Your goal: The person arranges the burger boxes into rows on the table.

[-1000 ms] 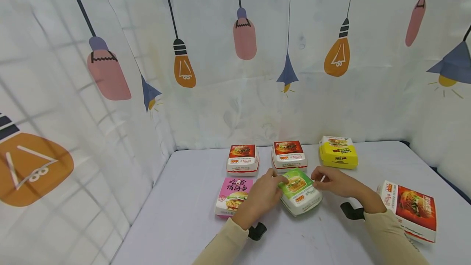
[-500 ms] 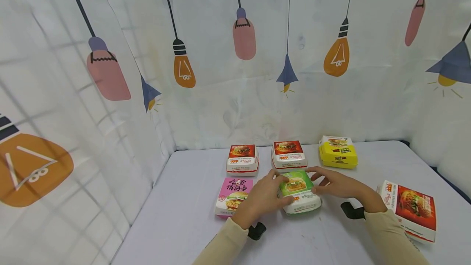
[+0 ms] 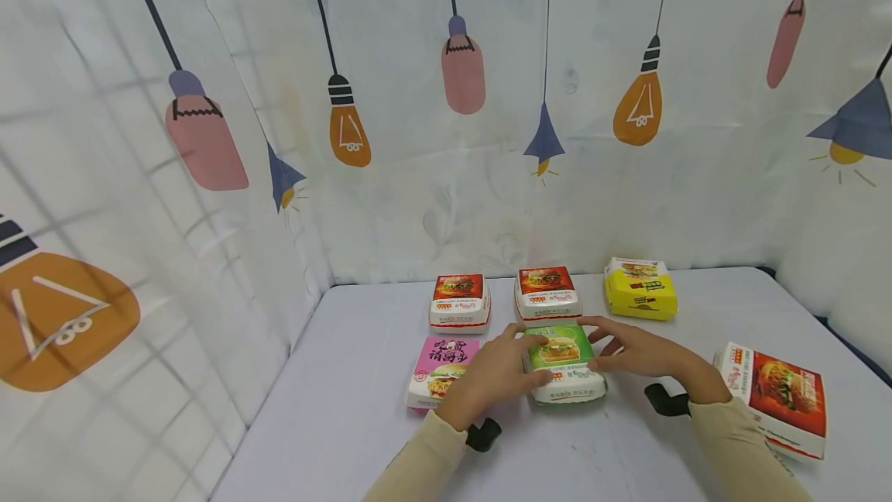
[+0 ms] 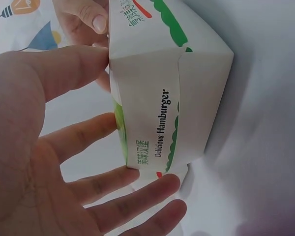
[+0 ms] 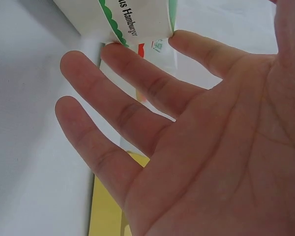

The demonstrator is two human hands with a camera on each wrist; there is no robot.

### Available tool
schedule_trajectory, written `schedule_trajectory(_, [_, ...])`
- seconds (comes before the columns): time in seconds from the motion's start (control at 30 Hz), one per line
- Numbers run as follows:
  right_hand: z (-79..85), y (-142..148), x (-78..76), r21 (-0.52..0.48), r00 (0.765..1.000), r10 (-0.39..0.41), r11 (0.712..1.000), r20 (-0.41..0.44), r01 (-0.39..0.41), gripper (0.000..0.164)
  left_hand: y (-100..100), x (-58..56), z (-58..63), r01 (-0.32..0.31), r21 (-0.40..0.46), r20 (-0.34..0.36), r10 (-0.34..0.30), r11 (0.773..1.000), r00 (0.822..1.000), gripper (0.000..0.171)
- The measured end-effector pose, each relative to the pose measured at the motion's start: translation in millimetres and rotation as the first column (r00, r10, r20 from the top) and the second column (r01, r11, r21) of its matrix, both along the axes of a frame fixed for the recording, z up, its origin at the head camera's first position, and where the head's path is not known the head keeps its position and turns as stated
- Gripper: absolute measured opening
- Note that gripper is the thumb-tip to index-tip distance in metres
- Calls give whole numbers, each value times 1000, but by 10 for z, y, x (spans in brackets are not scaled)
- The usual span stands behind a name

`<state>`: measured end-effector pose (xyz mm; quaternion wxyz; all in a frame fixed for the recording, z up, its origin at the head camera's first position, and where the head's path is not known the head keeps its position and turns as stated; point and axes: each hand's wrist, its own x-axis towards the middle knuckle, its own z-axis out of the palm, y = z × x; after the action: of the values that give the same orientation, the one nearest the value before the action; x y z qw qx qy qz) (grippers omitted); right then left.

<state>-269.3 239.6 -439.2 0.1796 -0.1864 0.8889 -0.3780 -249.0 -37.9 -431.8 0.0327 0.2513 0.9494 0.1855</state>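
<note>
A green-and-white hamburger box [image 3: 573,378] sits lid up on the table between my two hands, close in front of a red-topped box. My left hand [image 3: 498,374] lies along its left side, the thumb at the near lid edge and fingertips at the far corner. In the left wrist view the left fingers [image 4: 132,204] are spread and fairly straight beside the box wall [image 4: 152,108]. My right hand [image 3: 637,348] touches the right side with fingertips and thumb. The right wrist view shows its fingers [image 5: 132,118] extended, two tips at the box's edge [image 5: 137,22].
Behind stand two red-topped white boxes [image 3: 460,314] [image 3: 548,308] and a yellow box [image 3: 641,300]. A pink burger box [image 3: 439,386] is left, partly behind my left hand. A larger red-and-white box [image 3: 773,401] lies right, near my right sleeve. Printed fabric walls [image 3: 446,208] enclose the table.
The green box has turned from a skewed angle to nearly square with the row behind, then slid slightly left. My fingers have spread from its top corners to lie along both sides.
</note>
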Motion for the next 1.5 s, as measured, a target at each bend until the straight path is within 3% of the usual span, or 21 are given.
schedule_trajectory(0.7, [-10, 4, 8, 6, 1000, -7, 1000, 16, 7, 78, -14, -17, -31, 18, 7, 77, -18, 1000, 997, 59])
schedule_trajectory(1.13, [8, -5, 18, 28, 1000, -12, 1000, 13, 12, 78, -22, -15, -26, 40, -17, 46, -39, 999, 998, 59])
schedule_trajectory(1.5, [59, 0, 34, 35, 1000, -2, 999, 13, 2, 79, -43, -10, -9, 39, -1, 76, -39, 999, 996, 59])
